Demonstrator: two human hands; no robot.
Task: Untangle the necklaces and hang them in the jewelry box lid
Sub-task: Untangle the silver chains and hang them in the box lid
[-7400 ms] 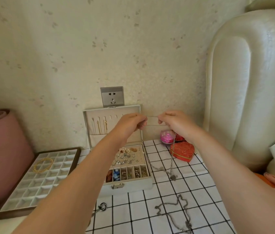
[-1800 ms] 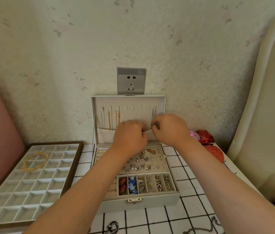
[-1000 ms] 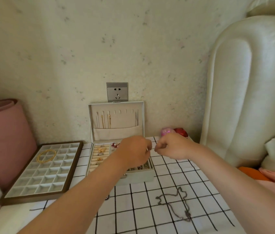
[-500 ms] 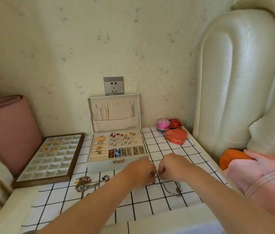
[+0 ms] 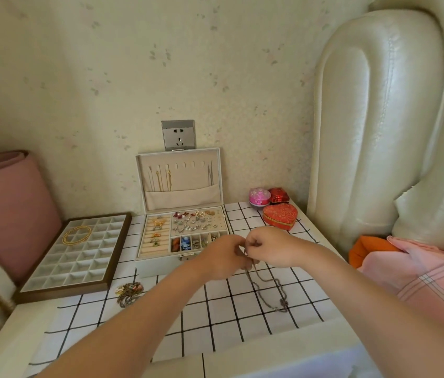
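Down from the chain-hung lid (image 5: 188,178), left hand (image 5: 225,256) and right hand (image 5: 270,246) meet mid-frame, fingers (image 5: 253,244) pinching a grey necklace (image 5: 267,283); another tangle (image 5: 129,291) waits lower-left.

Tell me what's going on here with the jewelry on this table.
A person is working on a silver necklace: the left hand and right hand both pinch it just above the checked cloth, while the rest trails across it. A few chains already hang in the open jewelry box lid. Another tangled bunch lies on the cloth near the box, untouched.
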